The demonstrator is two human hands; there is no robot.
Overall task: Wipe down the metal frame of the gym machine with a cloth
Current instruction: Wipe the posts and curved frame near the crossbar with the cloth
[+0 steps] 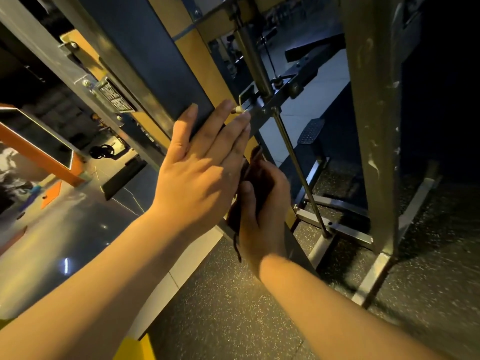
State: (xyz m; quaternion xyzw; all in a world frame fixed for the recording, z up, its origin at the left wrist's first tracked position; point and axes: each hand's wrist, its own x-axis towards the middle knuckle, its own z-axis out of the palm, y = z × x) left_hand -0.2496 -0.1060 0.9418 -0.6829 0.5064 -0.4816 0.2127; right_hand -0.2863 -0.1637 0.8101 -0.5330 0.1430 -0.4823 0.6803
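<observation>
Dim gym, speckled rubber floor (pixel 233 307). Left hand (pixel 205 165) laid flat and open on dark upright frame (pixel 168 74); right hand (pixel 262 216) just to its right, gripping dark cloth (pixel 257 172) against it. Likely trouble: left fingertips (pixel 244 120) catching on nearby bracket pin (pixel 239 109).

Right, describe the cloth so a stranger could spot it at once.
Follow the dark blue upright frame at mid-view down to the two hands. The cloth is bunched in the right hand, beside the flat left hand. It is the only soft, dark thing there, with a frayed strand dangling.
</observation>
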